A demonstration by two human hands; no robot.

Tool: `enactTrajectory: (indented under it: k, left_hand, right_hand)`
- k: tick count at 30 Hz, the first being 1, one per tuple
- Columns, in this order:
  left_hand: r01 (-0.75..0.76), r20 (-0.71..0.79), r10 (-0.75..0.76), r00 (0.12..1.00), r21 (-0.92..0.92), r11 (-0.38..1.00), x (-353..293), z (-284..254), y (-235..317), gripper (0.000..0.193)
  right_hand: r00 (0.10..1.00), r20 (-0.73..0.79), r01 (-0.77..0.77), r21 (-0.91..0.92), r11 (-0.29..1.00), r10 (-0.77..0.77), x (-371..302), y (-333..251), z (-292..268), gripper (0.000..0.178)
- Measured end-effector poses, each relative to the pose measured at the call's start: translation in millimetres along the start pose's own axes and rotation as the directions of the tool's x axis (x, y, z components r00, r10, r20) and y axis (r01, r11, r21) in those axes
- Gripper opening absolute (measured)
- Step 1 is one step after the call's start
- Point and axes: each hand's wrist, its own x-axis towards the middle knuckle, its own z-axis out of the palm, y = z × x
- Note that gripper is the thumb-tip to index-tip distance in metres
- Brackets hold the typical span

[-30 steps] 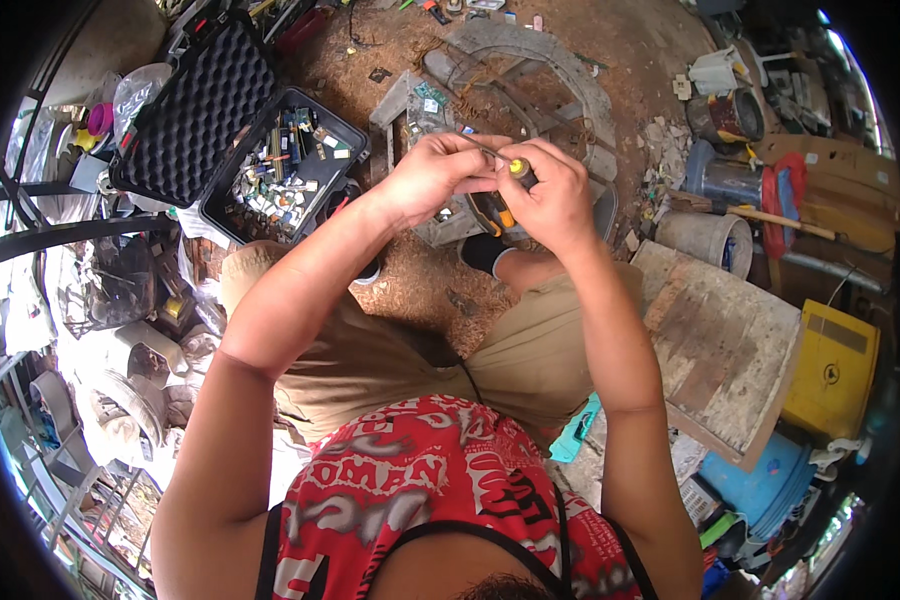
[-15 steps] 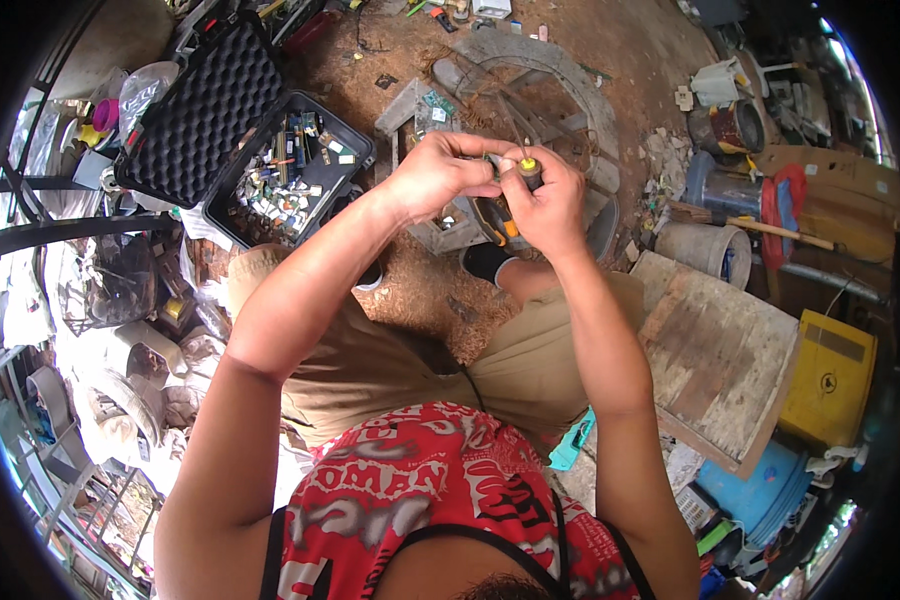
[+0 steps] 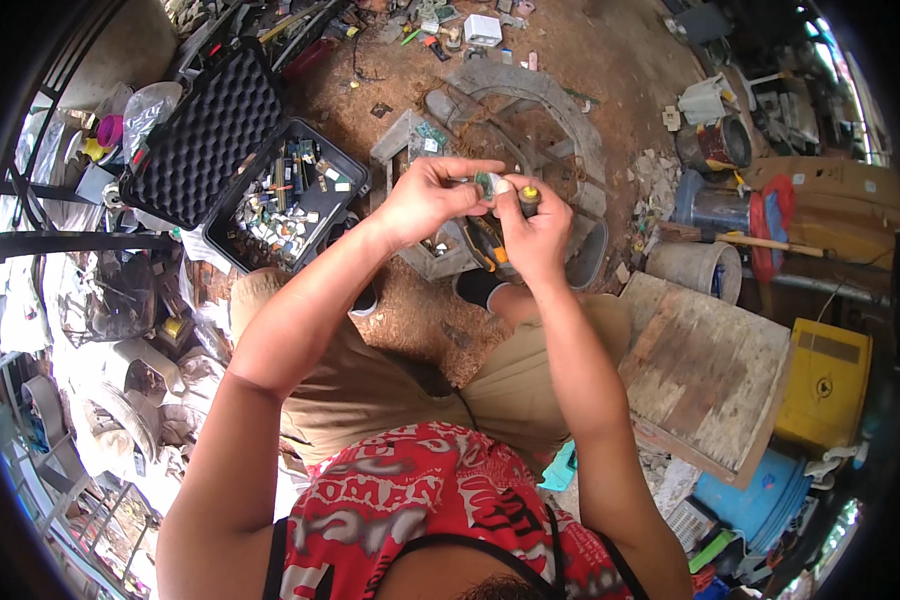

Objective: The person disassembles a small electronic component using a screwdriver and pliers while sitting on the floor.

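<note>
Between the thumb and fingers of my left hand is a small green circuit board. My right hand is closed around a screwdriver with a dark and yellow handle. Its thumb presses near the board's edge, and the two hands almost meet. Below them, pliers with orange and black handles lie by a round grey slotted frame on the ground. Another green board piece rests on that frame's left part.
An open black case with a foam-lined lid holds many small electronic parts at the left. On the right are a worn wooden board, a bucket, a yellow box and a blue container. Scraps litter the far ground.
The view has tilted slightly, so the ground things sit lower. My left fingers have straightened and more of the green circuit board shows. The right hand still grips the screwdriver.
</note>
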Motion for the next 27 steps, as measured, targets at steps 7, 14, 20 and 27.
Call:
enactTrajectory:
  k: [7,14,20,27]
  left_hand:
    - [-0.118,-0.022,0.121,0.992,0.127,0.985,2,-4,0,0.035]
    - [-0.196,-0.054,0.218,0.975,0.268,0.943,5,-5,-8,0.019]
    - [-0.167,-0.062,0.21,0.976,0.41,0.897,-1,0,10,0.021]
    - [-0.188,-0.194,0.305,0.932,0.461,0.867,1,13,10,0.017]
  right_hand:
    - [0.973,0.227,0.021,0.106,0.994,-0.045,18,-15,-27,0.021]
    - [0.915,0.246,0.388,-0.311,0.868,-0.321,31,-28,-19,0.022]
    - [0.898,0.296,0.418,-0.336,0.844,-0.326,36,-31,-16,0.02]
    - [0.972,0.12,0.228,-0.245,0.942,-0.204,22,-25,-6,0.017]
